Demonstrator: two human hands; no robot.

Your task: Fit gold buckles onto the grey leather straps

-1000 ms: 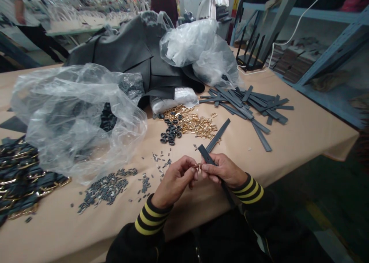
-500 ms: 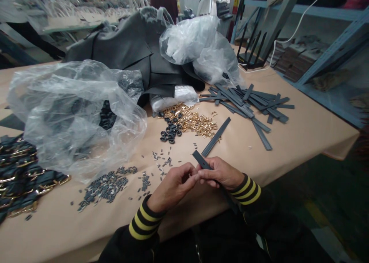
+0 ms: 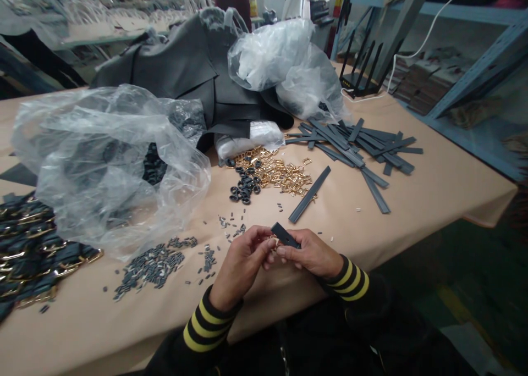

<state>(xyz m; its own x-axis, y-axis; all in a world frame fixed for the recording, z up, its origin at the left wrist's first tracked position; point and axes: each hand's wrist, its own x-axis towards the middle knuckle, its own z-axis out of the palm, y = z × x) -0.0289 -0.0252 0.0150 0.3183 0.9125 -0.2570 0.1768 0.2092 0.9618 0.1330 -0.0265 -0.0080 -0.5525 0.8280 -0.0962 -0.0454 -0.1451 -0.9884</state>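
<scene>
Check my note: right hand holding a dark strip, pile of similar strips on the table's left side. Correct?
No: the head view shows the pile of similar strips on the right side of the table. The right hand does hold a dark strip.

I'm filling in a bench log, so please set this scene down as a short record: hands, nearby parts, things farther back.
Left hand: pinches a small gold-coloured piece, mostly hidden
Right hand: holds a dark strip with a hole near its end
Just beyond hands: loose strip, gold-coloured frames, black rings
Left of hands: small grey pieces, scattered
Farther right: strip pile
Back right: router
Surface: tan-covered table
</scene>
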